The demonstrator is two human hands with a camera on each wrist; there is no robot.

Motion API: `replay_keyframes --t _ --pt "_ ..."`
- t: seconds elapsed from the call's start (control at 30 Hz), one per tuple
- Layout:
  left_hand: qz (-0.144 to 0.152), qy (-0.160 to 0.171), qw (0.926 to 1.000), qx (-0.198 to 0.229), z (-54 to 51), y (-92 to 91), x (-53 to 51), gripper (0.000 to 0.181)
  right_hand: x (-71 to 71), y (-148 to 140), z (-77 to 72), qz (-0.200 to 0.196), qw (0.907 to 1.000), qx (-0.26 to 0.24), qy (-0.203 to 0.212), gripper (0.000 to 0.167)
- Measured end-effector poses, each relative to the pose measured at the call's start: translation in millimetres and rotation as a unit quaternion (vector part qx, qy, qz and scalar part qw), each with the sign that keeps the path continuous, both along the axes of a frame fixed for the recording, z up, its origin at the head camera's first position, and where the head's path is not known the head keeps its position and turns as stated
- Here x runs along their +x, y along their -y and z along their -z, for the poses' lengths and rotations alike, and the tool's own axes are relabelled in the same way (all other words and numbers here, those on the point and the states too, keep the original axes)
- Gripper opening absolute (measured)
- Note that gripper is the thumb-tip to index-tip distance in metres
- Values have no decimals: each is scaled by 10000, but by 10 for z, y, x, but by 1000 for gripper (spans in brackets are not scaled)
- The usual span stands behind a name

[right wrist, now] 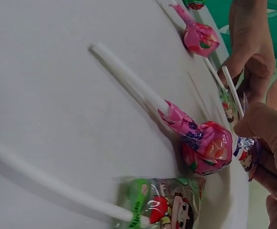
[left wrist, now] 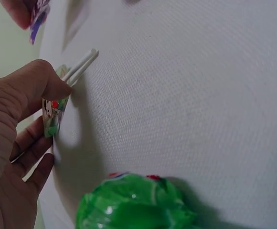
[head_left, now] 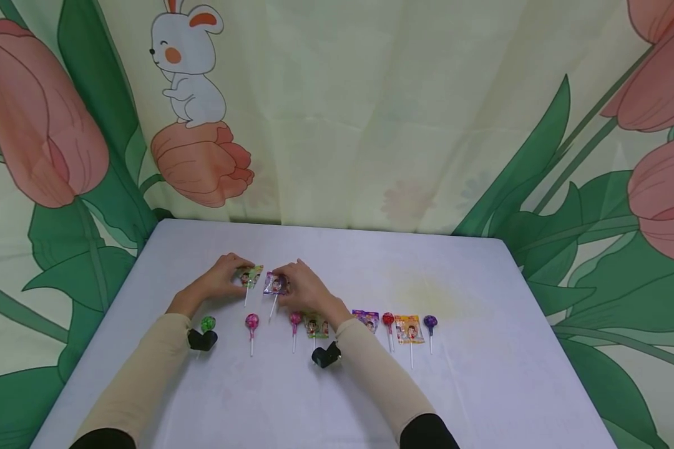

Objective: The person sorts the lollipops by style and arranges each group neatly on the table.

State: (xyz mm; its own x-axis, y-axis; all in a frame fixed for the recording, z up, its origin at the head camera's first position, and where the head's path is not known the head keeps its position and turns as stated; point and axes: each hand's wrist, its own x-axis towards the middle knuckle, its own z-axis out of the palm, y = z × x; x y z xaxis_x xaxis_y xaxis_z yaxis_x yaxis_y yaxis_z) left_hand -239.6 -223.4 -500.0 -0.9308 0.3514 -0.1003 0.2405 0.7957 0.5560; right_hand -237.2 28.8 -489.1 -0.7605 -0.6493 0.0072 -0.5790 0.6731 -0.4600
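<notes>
My left hand (head_left: 223, 277) pinches a flat-wrapped green lollipop (head_left: 251, 275) between thumb and fingers, its white stick pointing toward me. Close to its right, my right hand (head_left: 305, 287) pinches a flat-wrapped purple lollipop (head_left: 275, 284), stick also toward me. In the left wrist view the green packet (left wrist: 55, 112) lies against the fingers, with the thumb over its stick end. The right wrist view shows the purple packet (right wrist: 247, 150) partly hidden by thumb and fingers. Nearer me lie a round green lollipop (head_left: 208, 323) and two round pink lollipops (head_left: 251, 322), below the hands.
The row continues right with a flat green lollipop (head_left: 316, 326), a flat purple one (head_left: 367, 318) partly behind the right sleeve, a round red one (head_left: 389, 320), a flat orange one (head_left: 409, 329) and a round dark purple one (head_left: 430, 322). A white cloth (head_left: 500, 386) covers the table.
</notes>
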Motion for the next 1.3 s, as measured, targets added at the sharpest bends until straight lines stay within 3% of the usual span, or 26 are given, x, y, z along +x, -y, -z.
replay_keyframes --t 0.23,0.6,1.0,1.3 --pt "-58 132 9999 -14 3 -5 13 64 -56 43 -2 181 9996 -51 192 61" --pt "-88 98 9999 61 13 2 6 62 -172 94 51 32 10000 44 45 60" --pt "-202 288 9994 -12 -27 -17 5 63 -208 109 66 -22 9999 -3 138 54" --pt "-199 196 9996 8 -28 -7 4 62 -209 109 73 12 9998 -30 175 53"
